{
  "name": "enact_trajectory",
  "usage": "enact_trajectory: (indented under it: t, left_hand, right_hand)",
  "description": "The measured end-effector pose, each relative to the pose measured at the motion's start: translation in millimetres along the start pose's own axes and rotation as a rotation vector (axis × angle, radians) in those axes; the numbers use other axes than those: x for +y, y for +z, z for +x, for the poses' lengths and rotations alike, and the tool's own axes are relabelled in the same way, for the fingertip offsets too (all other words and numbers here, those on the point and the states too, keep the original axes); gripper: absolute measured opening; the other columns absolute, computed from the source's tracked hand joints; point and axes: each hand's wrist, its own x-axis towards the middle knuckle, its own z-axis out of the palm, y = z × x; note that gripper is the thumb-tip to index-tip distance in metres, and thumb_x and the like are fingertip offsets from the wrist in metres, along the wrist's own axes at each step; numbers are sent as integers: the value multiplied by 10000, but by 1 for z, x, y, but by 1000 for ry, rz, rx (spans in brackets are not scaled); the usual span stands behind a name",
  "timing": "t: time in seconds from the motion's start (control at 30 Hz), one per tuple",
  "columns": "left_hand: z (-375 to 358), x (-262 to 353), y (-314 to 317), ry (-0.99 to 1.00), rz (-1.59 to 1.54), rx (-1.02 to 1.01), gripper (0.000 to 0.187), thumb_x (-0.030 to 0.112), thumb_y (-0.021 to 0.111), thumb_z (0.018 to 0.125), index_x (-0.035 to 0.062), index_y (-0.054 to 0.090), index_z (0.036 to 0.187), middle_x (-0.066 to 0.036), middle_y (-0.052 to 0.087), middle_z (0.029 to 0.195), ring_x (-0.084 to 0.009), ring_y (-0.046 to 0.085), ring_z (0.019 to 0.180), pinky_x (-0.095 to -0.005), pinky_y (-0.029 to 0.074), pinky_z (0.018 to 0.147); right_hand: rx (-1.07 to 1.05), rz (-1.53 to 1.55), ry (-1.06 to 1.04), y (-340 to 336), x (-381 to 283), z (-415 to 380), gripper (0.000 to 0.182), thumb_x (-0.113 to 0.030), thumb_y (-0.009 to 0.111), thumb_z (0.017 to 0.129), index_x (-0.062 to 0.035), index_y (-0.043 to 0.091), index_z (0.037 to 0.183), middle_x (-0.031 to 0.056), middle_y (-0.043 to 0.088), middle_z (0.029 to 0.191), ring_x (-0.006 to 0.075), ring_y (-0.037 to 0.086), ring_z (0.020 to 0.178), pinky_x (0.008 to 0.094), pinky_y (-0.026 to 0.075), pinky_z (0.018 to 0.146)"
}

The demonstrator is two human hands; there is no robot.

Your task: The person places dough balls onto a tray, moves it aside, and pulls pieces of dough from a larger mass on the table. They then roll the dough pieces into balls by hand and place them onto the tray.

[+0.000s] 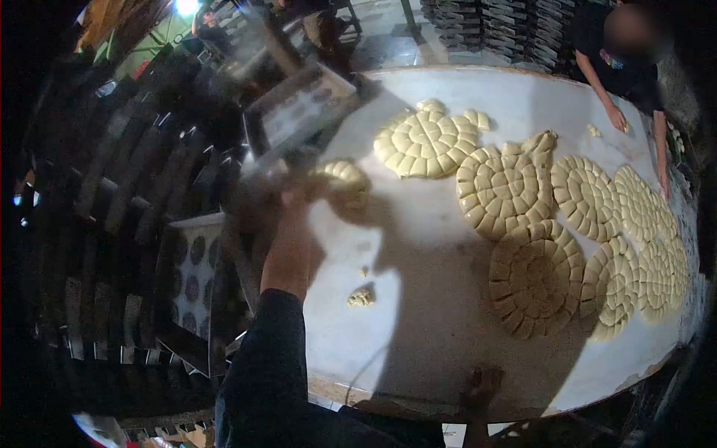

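Note:
My left hand (287,183), smeared by motion, reaches over the left edge of the pale table (336,336). Right beside it lies a curved row of cut dough pieces (345,179), partly overlapped by the hand. My right hand (484,381) is dark in shadow at the table's near edge, its fingers hard to make out. Ahead of it sits a shaded round of cut dough (536,280). A small heap of dough scraps (361,297) rests between my two hands.
More coiled rounds of cut dough (426,145) cover the table's middle and right. One tray with round hollows (299,112) stands at the back left, another tray (196,280) left of my forearm. Across the table, a person's hand (617,118) is near a small dough piece (594,131).

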Motion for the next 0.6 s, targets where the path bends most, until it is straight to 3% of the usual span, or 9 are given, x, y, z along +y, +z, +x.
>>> enact_trajectory:
  t: [0.2,0.27,0.3,0.37,0.43,0.5,0.53,0.57,0.6]
  left_hand:
    - [-99,-40,-43,-22,-183,48,375,315,530,870,-8,555,1058,-133,590,961,-221,573,839,-331,472,752]
    - [-153,-54,-72,-101,-275,3,409,332,533,866,-18,556,1077,-144,598,977,-229,579,848,-334,474,763]
    - [-181,-62,-91,-150,-359,-37,426,340,535,864,-23,556,1086,-150,601,984,-233,582,852,-336,475,769]
    - [-243,-72,-132,-152,-662,-59,393,332,571,856,-17,563,1036,-133,607,934,-229,589,807,-336,483,731]
    - [-314,-79,-169,-81,-1071,-46,309,299,639,843,4,577,916,-88,612,819,-215,597,707,-332,495,643]
    - [-350,-112,-189,38,-1704,-602,372,216,652,835,29,467,1098,-94,568,979,-193,569,898,-323,509,729]
    - [-366,-161,-214,-399,-1380,-889,373,251,657,831,35,484,1082,-98,574,979,-209,577,893,-330,505,743]
    - [-377,-163,-232,-406,-1381,-895,373,251,657,831,35,484,1082,-98,574,979,-209,577,893,-330,505,743]
    - [-389,-150,-256,-115,-1108,-987,363,247,654,832,41,488,1081,-90,580,946,-203,585,852,-325,503,735]
  right_hand:
    - [162,-259,-219,26,44,-11,216,-187,555,825,8,585,914,226,560,892,396,531,878,513,359,890]
    - [258,-125,-241,17,23,1,174,-157,551,819,5,583,874,224,554,875,355,552,827,458,421,784]
    - [264,-126,-245,18,24,2,174,-157,551,819,5,583,874,224,554,875,355,552,827,458,421,784]
    - [178,5,9,22,30,2,180,-162,594,817,3,547,872,168,508,809,325,500,750,436,409,731]
    - [326,154,-83,15,-5,9,212,-174,609,819,10,571,915,180,530,802,339,514,772,450,419,714]
    - [148,-49,-46,27,14,6,252,-199,596,839,5,584,987,177,552,915,323,537,826,444,435,740]
    - [-9,-28,-334,59,9,-20,268,-211,574,858,-2,572,1025,168,558,947,298,541,851,425,441,764]
    - [-169,145,-396,73,-25,-27,279,-214,554,870,-8,551,1059,158,557,978,275,540,879,405,444,784]
    - [-343,320,-429,85,-62,-34,292,-216,534,883,-14,529,1093,149,555,1010,251,539,907,384,447,805]
